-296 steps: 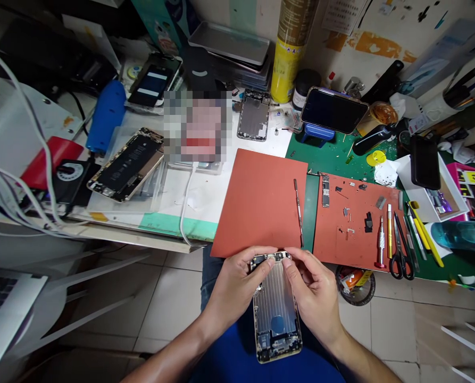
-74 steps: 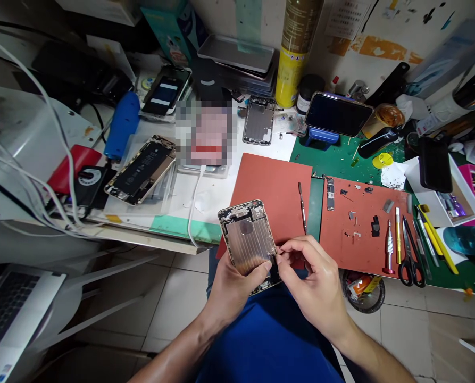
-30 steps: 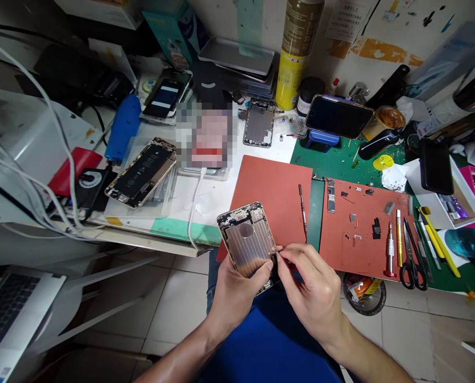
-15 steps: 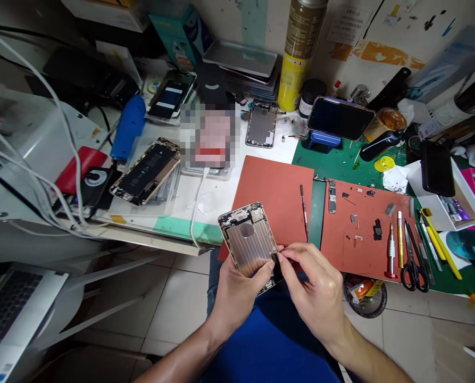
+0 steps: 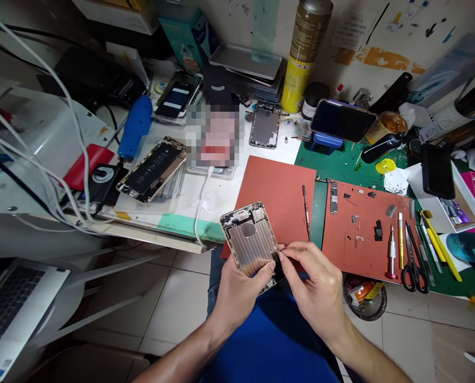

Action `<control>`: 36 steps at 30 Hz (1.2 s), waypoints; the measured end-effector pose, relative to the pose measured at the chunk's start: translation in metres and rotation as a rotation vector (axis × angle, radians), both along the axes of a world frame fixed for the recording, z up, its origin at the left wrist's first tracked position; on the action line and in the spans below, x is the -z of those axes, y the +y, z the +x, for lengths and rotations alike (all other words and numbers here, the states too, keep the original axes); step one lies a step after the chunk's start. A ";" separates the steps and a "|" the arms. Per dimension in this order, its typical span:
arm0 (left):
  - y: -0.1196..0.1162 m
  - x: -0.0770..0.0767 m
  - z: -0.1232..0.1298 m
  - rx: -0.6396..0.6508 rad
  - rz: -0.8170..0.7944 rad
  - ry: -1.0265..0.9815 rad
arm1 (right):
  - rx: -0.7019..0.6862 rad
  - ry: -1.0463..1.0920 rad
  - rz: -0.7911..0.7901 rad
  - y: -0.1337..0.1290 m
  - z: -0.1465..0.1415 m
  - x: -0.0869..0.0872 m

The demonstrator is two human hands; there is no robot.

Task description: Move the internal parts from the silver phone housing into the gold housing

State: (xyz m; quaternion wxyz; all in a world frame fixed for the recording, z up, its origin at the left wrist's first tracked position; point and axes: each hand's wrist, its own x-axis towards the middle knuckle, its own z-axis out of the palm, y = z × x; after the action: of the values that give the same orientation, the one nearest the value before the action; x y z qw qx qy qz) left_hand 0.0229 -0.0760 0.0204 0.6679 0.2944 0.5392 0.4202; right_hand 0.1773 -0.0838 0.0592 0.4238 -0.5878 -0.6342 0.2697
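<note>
An opened phone housing (image 5: 248,246) with a bare metal back and small parts along its edges is tilted above the front edge of the bench. My left hand (image 5: 243,287) grips its lower left part, the thumb lying across the inside. At the housing's right edge, the thumb and index finger of my right hand (image 5: 311,276) are pinched together; whatever sits between them is too small to make out. Behind lies an orange-red mat (image 5: 275,186) with a thin metal tool (image 5: 306,213) on it.
A second mat (image 5: 352,255) at the right bears small parts, a screwdriver (image 5: 392,252) and scissors (image 5: 415,260). Another opened phone (image 5: 153,170) lies at the left. A phone (image 5: 343,121) leans on a blue stand near a spray can (image 5: 301,58). Below the edge is a bin (image 5: 365,298).
The view has shifted slightly, so the bench things appear a little further right. Both hands keep nearly the same pose on the housing.
</note>
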 end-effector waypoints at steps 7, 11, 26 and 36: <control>-0.001 0.000 0.000 -0.003 -0.019 -0.016 | -0.011 -0.001 -0.026 0.000 0.002 -0.001; 0.000 -0.003 0.001 -0.007 -0.010 -0.031 | 0.013 0.028 -0.028 -0.002 0.001 -0.001; 0.002 -0.004 0.005 -0.041 -0.001 -0.165 | 0.114 0.111 -0.222 -0.018 -0.015 0.011; 0.004 -0.010 0.006 -0.059 -0.030 -0.168 | 0.087 0.201 -0.305 -0.021 -0.012 0.011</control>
State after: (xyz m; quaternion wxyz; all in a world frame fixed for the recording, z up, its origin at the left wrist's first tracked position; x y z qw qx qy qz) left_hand 0.0287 -0.0721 0.0307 0.7023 0.2321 0.4961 0.4547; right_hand 0.1657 -0.1050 0.0484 0.4020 -0.6422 -0.5146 0.4015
